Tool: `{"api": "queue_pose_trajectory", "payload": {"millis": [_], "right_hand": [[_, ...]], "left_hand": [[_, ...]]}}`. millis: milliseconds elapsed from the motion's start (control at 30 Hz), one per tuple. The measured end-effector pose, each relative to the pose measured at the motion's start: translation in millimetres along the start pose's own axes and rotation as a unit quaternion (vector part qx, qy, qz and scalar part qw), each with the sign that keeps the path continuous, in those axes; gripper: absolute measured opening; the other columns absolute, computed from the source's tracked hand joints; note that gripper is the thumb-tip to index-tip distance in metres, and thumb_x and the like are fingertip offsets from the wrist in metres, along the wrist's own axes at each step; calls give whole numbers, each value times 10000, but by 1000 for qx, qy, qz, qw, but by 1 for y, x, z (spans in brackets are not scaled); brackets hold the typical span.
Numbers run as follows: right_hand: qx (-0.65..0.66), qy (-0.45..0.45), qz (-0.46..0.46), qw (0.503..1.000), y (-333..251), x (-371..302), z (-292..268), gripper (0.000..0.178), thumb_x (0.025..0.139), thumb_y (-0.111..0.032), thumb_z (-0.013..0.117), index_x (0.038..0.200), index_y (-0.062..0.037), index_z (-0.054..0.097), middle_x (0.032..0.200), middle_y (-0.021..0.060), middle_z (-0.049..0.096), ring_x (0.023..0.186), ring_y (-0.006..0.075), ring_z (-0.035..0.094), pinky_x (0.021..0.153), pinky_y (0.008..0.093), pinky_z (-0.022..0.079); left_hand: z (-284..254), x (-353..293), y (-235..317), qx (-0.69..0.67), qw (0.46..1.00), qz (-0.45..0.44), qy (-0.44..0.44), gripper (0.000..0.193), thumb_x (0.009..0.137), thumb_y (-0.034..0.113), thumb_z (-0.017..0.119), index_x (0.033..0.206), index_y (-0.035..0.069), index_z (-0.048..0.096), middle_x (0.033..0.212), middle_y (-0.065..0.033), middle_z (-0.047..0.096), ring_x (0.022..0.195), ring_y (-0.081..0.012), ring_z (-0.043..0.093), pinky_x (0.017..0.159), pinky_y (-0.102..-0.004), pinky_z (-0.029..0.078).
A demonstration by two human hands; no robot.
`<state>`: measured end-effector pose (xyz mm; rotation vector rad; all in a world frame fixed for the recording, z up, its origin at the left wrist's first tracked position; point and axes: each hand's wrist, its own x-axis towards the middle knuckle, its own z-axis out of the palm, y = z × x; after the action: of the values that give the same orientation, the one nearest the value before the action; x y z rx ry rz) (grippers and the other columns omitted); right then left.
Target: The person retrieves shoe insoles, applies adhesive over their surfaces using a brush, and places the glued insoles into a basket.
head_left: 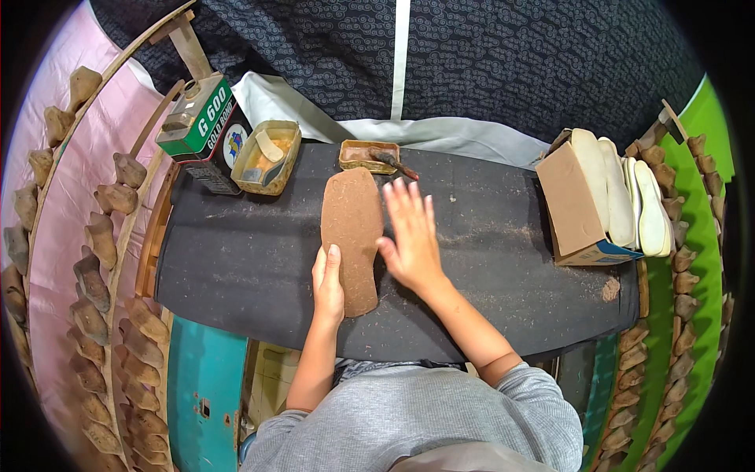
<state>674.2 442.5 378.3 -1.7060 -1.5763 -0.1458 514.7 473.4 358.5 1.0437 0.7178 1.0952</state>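
A brown shoe sole (351, 228), flat and rough on its face, stands out over the middle of the dark-covered table. My left hand (328, 285) grips its left edge near the lower end, thumb lying on top. Beside its right edge is my right hand (413, 240), fingers stretched out and holding nothing; the thumb comes close to the sole, and I cannot tell whether it touches. Just beyond the sole's far end sits a small tray (348, 147) of brownish stuff, with a dark-handled brush (395, 163) lying across its rim.
At the far left stand a green and black metal can (202, 130) and a yellowish tub (289, 148). A cardboard box (568, 206) of pale soles (612, 189) is at the right. Racks of wooden shoe lasts (93, 279) flank both sides. Crumbs dot the table cloth (503, 291).
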Motion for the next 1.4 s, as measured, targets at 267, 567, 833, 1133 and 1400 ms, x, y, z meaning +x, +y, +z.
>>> {"api": "queue_pose_trajectory", "payload": {"millis": [267, 567, 833, 1133, 1400], "right_hand": [[-26, -34, 9, 999, 6, 11, 6, 732, 943, -579, 324, 1491, -101, 246, 1541, 130, 246, 1428, 351, 193, 1139, 538, 92], [-74, -87, -219, 969, -23, -2, 5, 723, 896, -638, 363, 1478, -212, 309, 1535, 39, 289, 1432, 279, 209, 1132, 575, 64], [-4, -12, -44, 999, -5, 17, -8, 754, 929, -625, 301, 1477, -108, 288, 1526, 136, 278, 1426, 342, 201, 1143, 534, 76], [-30, -11, 10, 999, 4, 21, -3, 746, 930, -597, 348, 1470, -87, 288, 1507, 160, 304, 1397, 361, 262, 1124, 564, 130], [-48, 38, 24, 998, 18, 19, 0, 553, 894, -258, 594, 1368, -37, 412, 1415, 198, 402, 1321, 367, 379, 1085, 480, 294]], "left_hand": [[-3, -1, -1, 15, 999, 13, -27, 512, 999, 377, 452, 1320, -22, 461, 1252, -123, 553, 1128, -188, 526, 978, -308, 393], [3, -1, -3, 7, 999, 43, -28, 496, 1003, 356, 450, 1312, -32, 472, 1252, -115, 558, 1125, -171, 524, 976, -296, 394], [-2, -1, -3, 34, 999, 27, -33, 471, 1003, 345, 453, 1283, -32, 499, 1199, -94, 582, 1089, -157, 525, 962, -292, 394], [-3, 0, -5, 26, 998, 15, -54, 474, 1003, 349, 452, 1284, -30, 496, 1211, -95, 576, 1104, -157, 519, 969, -292, 384], [0, 1, 3, -94, 995, -17, 30, 465, 1017, 347, 401, 1340, 12, 410, 1229, -136, 563, 1089, -226, 573, 944, -333, 446]]}}
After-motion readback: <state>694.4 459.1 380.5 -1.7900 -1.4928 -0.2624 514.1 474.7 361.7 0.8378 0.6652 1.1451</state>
